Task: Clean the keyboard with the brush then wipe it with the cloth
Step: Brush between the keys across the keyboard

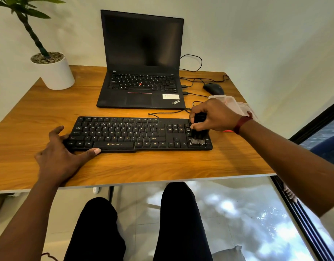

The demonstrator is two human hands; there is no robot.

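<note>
Brushing is judged under way: the brush [198,135] is gripped in the right hand [213,114], bristles on the number pad at the right end of the keyboard [124,132]. The left hand [62,153], fingers spread, is pressed on its left front corner. Wiping remains; no cloth is identified. A laptop [141,63], mouse [213,88] and potted plant [55,72] are carried on the wooden tabletop [162,164] by a pale wall.

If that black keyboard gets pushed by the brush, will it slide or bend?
The keyboard probably slides: it looks thin and light on a smooth wooden desk, perhaps why the left hand rests on its corner. Likely stiff, since it lies flat as one slab.
</note>
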